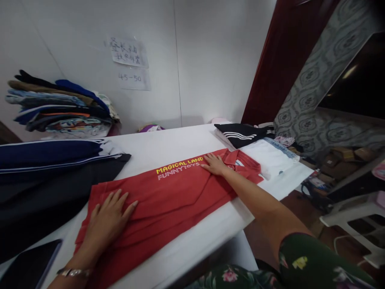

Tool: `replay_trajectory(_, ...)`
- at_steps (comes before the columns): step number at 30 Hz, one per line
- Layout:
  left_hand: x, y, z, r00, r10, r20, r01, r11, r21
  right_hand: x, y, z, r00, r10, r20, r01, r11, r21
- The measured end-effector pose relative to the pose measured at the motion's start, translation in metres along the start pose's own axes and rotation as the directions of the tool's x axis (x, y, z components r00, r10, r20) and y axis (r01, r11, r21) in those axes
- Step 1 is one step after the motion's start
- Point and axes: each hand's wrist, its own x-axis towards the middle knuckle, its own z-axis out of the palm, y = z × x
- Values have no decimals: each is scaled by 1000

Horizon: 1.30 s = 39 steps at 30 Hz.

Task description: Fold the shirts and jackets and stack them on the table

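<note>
A red collared shirt (168,200) lies partly folded across the white table (177,140), its collar toward the right. Yellow and white lettering runs along its far edge, reading "MAGICAL LAND FUNNYTOYS". My left hand (110,218) rests flat near the shirt's left end, fingers spread. Close to the collar, my right hand (214,163) presses on the cloth with its fingers stretched out, touching the end of the lettering. Neither hand grips the fabric. Loose layers of the shirt hang toward me along the near side.
Dark garments (36,188) cover the table's left side, with a dark flat device (33,263) nearer me. A tall stack of folded clothes (66,106) stands behind. At right lie a black striped garment (237,134) and a white garment (267,154). A plastic stool (355,216) stands beyond.
</note>
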Motion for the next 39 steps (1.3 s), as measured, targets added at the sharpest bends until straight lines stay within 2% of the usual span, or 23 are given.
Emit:
replay_trajectory(3,-2,2,-4,1000,-23,21,23,1000,-19,4,18,10,994,83,71,-85,996,22)
replay_trajectory(8,-2,-4,4,1000,-25,11,26,999,-47,1,21,19,995,88,51,-90,996,26)
replay_trajectory(11,4,-15,6,999,-38,7,39,990,-132,0,20,19,996,85,34,-86,995,40)
replay_trajectory(14,19,-28,-6,990,-140,5,138,963,-230,0,19,19,997,74,25,-74,996,39)
replay_trajectory(16,33,-31,-19,986,-164,-33,153,966,-209,-1,19,20,997,70,21,-70,997,28)
replay_trajectory(20,64,-25,-34,993,-106,-50,101,991,-85,-2,19,22,997,78,13,-78,997,-2)
replay_trajectory(25,89,-15,-29,998,-51,22,52,999,-14,-2,21,23,996,91,-8,-91,996,7)
replay_trajectory(29,93,-17,-26,998,16,64,-16,1000,0,-2,22,24,996,92,-19,-91,995,35)
replay_trajectory(35,96,-21,-27,997,5,78,-2,999,-39,-2,25,25,996,87,-25,-85,995,59)
replay_trajectory(39,98,-17,-27,993,75,95,-72,997,-36,-1,27,27,996,86,-30,-83,994,69)
